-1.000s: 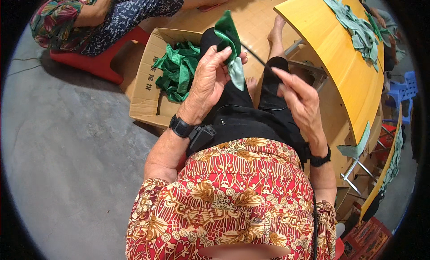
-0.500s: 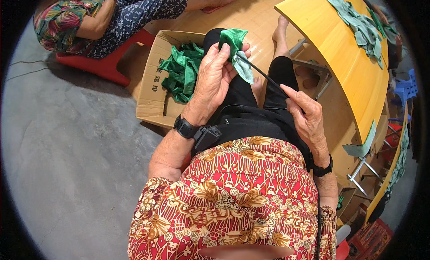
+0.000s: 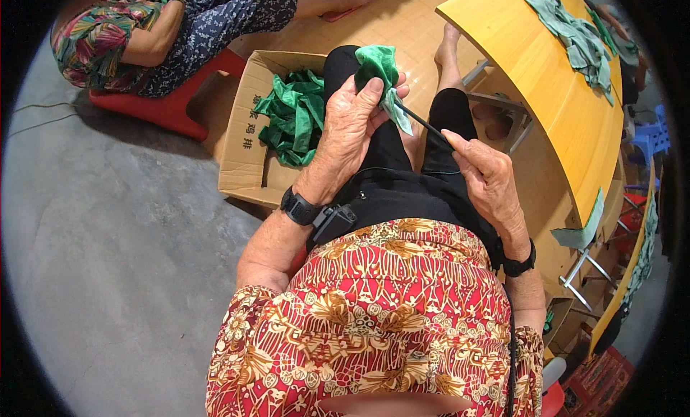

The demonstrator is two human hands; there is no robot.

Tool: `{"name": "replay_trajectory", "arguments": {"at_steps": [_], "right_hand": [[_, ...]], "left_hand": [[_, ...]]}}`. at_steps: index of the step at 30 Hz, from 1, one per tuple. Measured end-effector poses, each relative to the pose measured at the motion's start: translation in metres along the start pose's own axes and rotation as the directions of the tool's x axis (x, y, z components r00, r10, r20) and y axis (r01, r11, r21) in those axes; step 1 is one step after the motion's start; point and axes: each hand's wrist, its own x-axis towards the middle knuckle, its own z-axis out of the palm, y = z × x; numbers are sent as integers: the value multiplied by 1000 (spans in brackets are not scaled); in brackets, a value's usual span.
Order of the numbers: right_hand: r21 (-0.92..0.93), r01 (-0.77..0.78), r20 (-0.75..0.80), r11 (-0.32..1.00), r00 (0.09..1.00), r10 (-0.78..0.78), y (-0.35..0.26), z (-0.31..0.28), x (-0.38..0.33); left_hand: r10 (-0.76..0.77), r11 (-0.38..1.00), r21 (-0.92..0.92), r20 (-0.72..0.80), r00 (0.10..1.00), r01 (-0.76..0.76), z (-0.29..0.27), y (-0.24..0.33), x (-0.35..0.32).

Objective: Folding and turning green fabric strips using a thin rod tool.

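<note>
Above my lap, my left hand (image 3: pixel 355 115) pinches a small green velvety fabric piece (image 3: pixel 376 63) whose lower end shows a paler green side. A thin black rod (image 3: pixel 421 120) runs from the fabric toward my right hand (image 3: pixel 486 174). That hand grips the rod's near end between thumb and fingers. The rod's far tip is hidden in or behind the cloth, so I cannot tell how they join. Just left of my left hand, an open cardboard box (image 3: pixel 240 155) holds crumpled green fabric pieces (image 3: pixel 295 112).
A yellow table (image 3: pixel 532 79) curves along the right, with pale green cloth (image 3: pixel 571 36) on top and another strip (image 3: pixel 583 230) at its corner. At upper left a person (image 3: pixel 165 43) sits on a red stool (image 3: pixel 154 112). A blue stool (image 3: pixel 650 138) stands far right.
My right hand has shifted slightly up and left along with the rod, closer to my left hand. The fabric's pale end now looks narrower and more folded.
</note>
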Motion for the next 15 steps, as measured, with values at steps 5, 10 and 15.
{"name": "replay_trajectory", "arguments": {"at_steps": [5, 10, 15], "right_hand": [[38, 22, -16, 999, 1000, -21, 5, 8, 11], [-93, 76, -51, 993, 995, -81, 1, 20, 20], [73, 63, -99, 995, 994, -55, 7, 26, 22]], "left_hand": [[-11, 1000, 14, -20, 1000, 11, 3, -2, 4], [-36, 999, -30, -68, 997, 34, -1, -10, 5], [-108, 990, -84, 20, 994, 109, 0, 12, 9]]}}
